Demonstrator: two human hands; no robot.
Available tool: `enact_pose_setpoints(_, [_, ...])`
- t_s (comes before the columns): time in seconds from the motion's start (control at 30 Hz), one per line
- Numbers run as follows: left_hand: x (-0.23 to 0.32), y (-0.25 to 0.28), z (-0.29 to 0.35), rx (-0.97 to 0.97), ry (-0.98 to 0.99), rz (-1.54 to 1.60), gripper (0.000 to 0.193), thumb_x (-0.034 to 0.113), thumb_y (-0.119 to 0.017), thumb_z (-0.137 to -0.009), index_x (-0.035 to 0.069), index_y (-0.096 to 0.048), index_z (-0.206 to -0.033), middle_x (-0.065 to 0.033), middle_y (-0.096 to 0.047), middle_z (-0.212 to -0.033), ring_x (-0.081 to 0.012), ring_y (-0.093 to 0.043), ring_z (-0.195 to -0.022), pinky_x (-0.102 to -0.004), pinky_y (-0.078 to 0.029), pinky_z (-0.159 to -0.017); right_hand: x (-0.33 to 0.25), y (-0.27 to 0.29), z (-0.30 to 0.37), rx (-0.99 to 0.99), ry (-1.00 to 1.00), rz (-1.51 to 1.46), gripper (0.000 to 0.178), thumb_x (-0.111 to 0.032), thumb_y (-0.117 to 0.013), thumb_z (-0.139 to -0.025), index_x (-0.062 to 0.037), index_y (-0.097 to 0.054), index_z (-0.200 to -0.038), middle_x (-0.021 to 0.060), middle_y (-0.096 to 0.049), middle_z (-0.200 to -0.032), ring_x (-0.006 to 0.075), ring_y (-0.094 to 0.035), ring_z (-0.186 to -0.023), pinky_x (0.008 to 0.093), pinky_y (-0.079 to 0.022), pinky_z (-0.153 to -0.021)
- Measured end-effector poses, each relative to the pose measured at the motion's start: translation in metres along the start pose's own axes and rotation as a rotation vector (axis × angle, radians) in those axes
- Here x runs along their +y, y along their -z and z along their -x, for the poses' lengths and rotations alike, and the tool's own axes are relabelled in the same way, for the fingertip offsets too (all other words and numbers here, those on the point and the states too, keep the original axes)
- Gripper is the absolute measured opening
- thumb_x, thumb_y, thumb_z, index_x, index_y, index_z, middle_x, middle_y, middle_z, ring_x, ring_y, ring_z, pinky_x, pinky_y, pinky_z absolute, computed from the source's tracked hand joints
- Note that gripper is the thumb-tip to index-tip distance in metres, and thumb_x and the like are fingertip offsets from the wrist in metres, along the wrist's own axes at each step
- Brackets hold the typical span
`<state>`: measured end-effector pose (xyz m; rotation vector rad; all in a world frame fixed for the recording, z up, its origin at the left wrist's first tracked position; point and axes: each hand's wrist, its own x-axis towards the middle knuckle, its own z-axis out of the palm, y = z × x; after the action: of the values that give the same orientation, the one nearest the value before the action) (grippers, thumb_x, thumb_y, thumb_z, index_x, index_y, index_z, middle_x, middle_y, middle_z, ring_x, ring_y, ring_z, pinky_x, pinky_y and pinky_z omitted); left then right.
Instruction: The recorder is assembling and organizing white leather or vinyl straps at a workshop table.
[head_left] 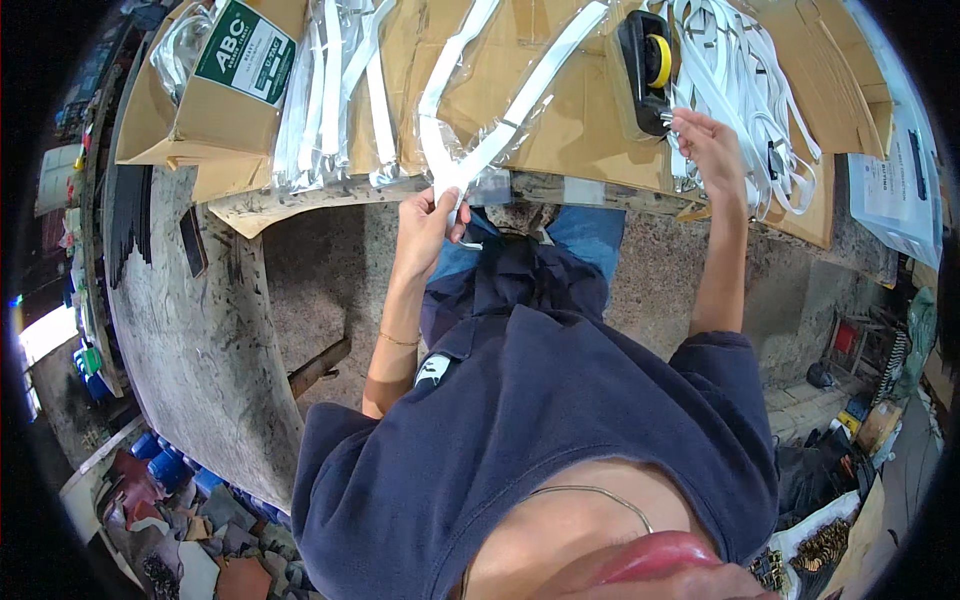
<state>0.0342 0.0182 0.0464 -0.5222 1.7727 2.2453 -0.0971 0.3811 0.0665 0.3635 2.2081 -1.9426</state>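
Observation:
My left hand (430, 228) is closed on the lower end of a white belt (470, 172) at the front edge of the worktable. The belt is folded into a V and lies in a clear plastic sleeve, its two arms reaching away over the cardboard. To the right stands a black tape dispenser (640, 75) with a yellow-cored roll (658, 62). At the dispenser's near end, my right hand (708, 148) pinches thumb and fingers together on what looks like the end of the tape. The tape itself is barely visible.
Bagged white belts (325, 95) lie to the left, beside an open cardboard box (185, 130). A heap of loose white belts (735, 85) fills the right side, next to a cardboard flap (825, 60) and a clear plastic bin (895, 190). Cardboard (570, 130) covers the tabletop.

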Motion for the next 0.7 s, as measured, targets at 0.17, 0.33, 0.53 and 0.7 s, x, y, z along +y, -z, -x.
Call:
enact_pose_setpoints(0.17, [0.0, -0.002, -0.002, 0.016, 0.004, -0.011, 0.022, 0.014, -0.053, -0.096, -0.003, -0.062, -0.086, -0.0055, -0.06, -0.066, -0.0081, -0.045, -0.046, -0.0211, -0.033, -0.043, 0.019, 0.004, 0.009, 0.013, -0.104, -0.075, 0.027, -0.014, -0.068, -0.087, -0.0009, -0.065, -0.11, -0.0035, -0.059, -0.088, 0.0034, -0.048, -0.073, 0.0206, -0.042, -0.063])
enact_pose_setpoints(0.33, [-0.002, -0.005, -0.002, 0.005, 0.021, -0.032, 0.022, 0.014, -0.053, -0.096, -0.004, -0.062, -0.086, -0.0055, -0.06, -0.066, -0.0083, -0.045, -0.046, -0.0212, -0.033, -0.043, 0.015, -0.004, 0.009, 0.119, -0.093, -0.024, 0.027, -0.015, -0.067, -0.088, -0.0004, -0.065, -0.111, -0.0024, -0.06, -0.089, 0.004, -0.05, -0.074, 0.02, -0.041, -0.062])
enact_pose_setpoints(0.53, [-0.004, -0.008, -0.001, 0.0, 0.042, -0.057, 0.021, 0.013, -0.053, -0.096, -0.004, -0.061, -0.087, -0.0054, -0.059, -0.066, -0.0087, -0.044, -0.047, -0.0214, -0.034, -0.045, 0.024, 0.001, 0.012, 0.066, -0.069, -0.058, 0.024, -0.011, -0.066, -0.088, -0.0002, -0.066, -0.108, -0.0004, -0.064, -0.084, 0.0046, -0.051, -0.065, 0.0191, -0.038, -0.055])
enact_pose_setpoints(0.7, [-0.006, -0.006, -0.002, -0.007, 0.042, -0.041, 0.022, 0.015, -0.054, -0.096, -0.002, -0.062, -0.085, -0.0049, -0.06, -0.067, -0.0082, -0.045, -0.046, -0.0214, -0.034, -0.044, 0.022, 0.001, 0.017, -0.017, -0.109, -0.127, 0.027, -0.011, -0.065, -0.089, -0.0006, -0.064, -0.113, -0.004, -0.06, -0.081, 0.0028, -0.046, -0.063, 0.0192, -0.035, -0.053])
